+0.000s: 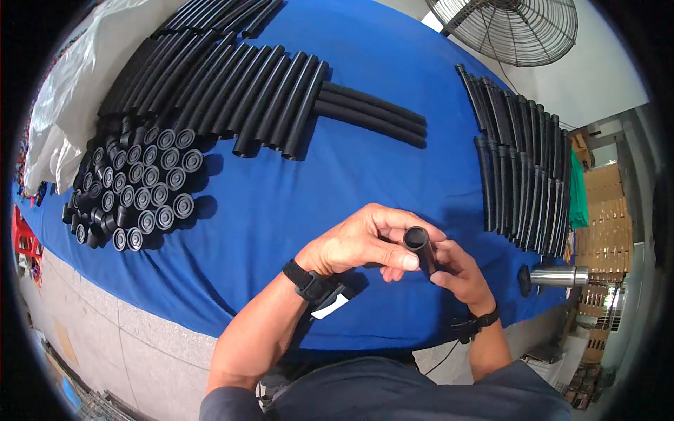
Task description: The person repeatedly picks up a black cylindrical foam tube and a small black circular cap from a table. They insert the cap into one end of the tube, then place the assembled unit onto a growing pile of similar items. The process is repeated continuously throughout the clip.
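Over the front part of the blue cloth, both my hands are closed around one black tube [426, 259], its round open end tilted up toward me. My left hand [361, 238] grips it near that open end, with the thumb along its near side and the index finger behind. Lower on the tube, the fingers of my right hand [463, 275] press from the right side. The far end of the tube is hidden. Black round caps [150, 175] with ringed faces lie in a cluster on the left. Behind them are rows of loose black tubes [260, 91].
Three black tubes [372, 116] stick out sideways from the rows. On the right, capped black tubes [523, 161] lie in stacked rows. A silver cylinder [559, 276] with a black end rests at the right table edge. A wire fan [509, 31] stands beyond the blue-covered table [281, 231].
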`<state>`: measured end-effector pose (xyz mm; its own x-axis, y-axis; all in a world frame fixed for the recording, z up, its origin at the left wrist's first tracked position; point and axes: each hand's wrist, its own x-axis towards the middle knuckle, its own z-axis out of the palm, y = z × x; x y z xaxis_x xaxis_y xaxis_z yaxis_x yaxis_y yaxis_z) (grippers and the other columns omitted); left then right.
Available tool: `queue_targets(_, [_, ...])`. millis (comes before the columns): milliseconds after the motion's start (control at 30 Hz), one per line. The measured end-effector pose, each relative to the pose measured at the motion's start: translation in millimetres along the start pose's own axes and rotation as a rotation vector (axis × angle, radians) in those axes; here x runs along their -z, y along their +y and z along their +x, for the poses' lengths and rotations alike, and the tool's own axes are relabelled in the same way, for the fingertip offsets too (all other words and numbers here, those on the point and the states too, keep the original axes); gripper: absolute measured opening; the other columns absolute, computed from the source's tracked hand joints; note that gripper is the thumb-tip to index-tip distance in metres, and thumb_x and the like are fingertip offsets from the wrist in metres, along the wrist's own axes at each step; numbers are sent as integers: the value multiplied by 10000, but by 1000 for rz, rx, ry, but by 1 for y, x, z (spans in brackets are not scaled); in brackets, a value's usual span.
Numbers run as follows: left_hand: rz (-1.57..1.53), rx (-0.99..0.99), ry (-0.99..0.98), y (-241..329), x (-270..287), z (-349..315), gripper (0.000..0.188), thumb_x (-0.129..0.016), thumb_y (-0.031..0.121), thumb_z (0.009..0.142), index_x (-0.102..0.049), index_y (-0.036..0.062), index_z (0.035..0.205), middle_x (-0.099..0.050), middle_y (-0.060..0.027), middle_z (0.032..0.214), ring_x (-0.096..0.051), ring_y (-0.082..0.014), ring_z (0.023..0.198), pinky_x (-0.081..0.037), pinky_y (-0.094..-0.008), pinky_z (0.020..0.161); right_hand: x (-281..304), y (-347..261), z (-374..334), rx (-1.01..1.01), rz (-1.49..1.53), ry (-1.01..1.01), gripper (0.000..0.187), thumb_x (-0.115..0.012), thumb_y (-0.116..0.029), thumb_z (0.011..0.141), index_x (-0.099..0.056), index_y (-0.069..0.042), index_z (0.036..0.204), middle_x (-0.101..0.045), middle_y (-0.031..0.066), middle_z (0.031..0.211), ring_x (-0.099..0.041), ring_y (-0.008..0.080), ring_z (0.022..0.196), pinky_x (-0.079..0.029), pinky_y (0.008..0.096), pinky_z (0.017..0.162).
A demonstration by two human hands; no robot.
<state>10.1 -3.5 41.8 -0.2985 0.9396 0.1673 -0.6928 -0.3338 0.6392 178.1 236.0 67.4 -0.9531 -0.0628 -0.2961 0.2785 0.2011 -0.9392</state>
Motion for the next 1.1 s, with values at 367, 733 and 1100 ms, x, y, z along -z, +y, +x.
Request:
queue_targets(367, [-225,-387,438,-9,23,14,489,-636,173,945,-529,-1,1390,-647,-107,960,-644,-201,802,-477,-264,612,-39,-2,9,-2,385,226,248,-586,-93,989,-488,-5,1199,-644,121,995,-638,140,788,-542,291,701])
queue_targets(733, [-521,-279,274,-14,28,13,464,-470,459,1073,-645,30,1046,-664,-186,1018,-652,-223,652,-504,-220,450,-26,-4,8,-215,316,339,249,-581,-126,1006,-519,12,1204,-647,113,883,-592,106,560,-465,240,421])
queue_targets(1100, [-277,-213,343,-11,20,8,563,-458,560,1045,-667,40,993,-645,-137,858,-537,-136,495,-363,-199,385,-23,5,4,-228,224,313,280,-628,-131,987,-530,14,1205,-646,99,906,-611,114,598,-505,250,477])
